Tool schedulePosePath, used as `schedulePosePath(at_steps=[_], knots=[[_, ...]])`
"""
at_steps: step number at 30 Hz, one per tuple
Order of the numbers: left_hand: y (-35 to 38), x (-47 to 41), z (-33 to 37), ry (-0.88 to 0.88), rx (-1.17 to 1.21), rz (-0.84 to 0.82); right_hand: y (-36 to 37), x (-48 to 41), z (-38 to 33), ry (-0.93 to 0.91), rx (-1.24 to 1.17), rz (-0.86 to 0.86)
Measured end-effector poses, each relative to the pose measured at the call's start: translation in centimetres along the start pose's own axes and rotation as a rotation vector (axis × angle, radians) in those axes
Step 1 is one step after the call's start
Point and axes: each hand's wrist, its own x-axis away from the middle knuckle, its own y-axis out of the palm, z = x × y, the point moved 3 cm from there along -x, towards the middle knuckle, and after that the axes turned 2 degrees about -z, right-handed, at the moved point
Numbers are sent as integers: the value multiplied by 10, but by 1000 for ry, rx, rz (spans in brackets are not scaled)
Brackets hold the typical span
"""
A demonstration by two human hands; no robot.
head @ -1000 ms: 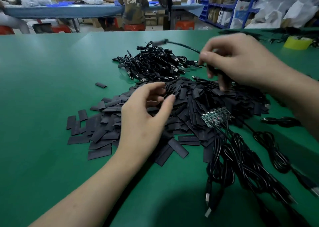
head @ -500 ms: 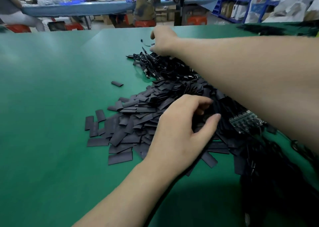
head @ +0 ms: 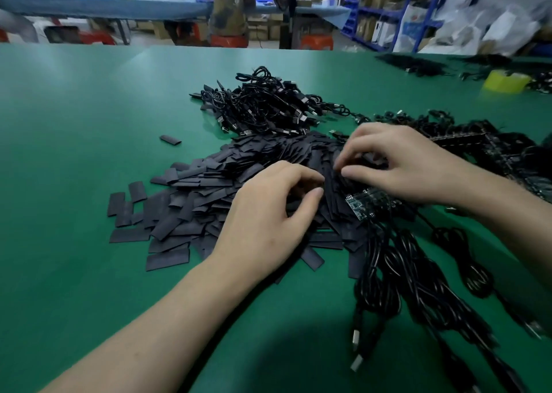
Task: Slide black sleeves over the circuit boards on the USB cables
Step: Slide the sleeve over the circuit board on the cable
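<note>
A loose heap of flat black sleeves [head: 191,201] covers the middle of the green table [head: 74,273]. My left hand [head: 268,216] lies on the heap with curled fingers, its thumb and forefinger pinching a black sleeve. My right hand [head: 400,165] is just right of it, its bent fingertips down among the sleeves; whether it holds one is hidden. Bare green circuit boards [head: 358,206] lie between and below the hands. They sit at the ends of a bundle of black USB cables [head: 400,276] that runs toward me.
A pile of coiled black cables [head: 268,106] lies behind the sleeves. One stray sleeve [head: 170,139] lies apart to the left. More cables and boards [head: 478,145] spread at the right, beyond them a yellow tape roll [head: 504,81]. A person [head: 228,7] sits at a far table.
My right hand has drawn back from the far cable pile and come down on the sleeves beside my left hand. My left thumb and forefinger have closed together.
</note>
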Motion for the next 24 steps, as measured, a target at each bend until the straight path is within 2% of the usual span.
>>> schedulePosePath(at_steps=[3, 6, 10, 12, 16, 19, 24], knots=[[-1, 1, 4, -14, -9, -16, 4, 30, 11, 46, 68, -72], [-2, 2, 7, -13, -17, -44, 8, 36, 11, 46, 92, -61], [-2, 1, 13, 6, 4, -80, 2, 37, 6, 57, -249, 51], [0, 2, 15, -47, 106, -114, 0, 37, 1, 38, -378, 99], [3, 2, 13, -176, 295, -158, 4, 39, -15, -34, -476, 153], [4, 1, 12, -184, 387, -189, 7, 39, -17, -21, -522, 125], [8, 4, 15, -252, 672, -266, 11, 41, -16, -46, -689, 23]])
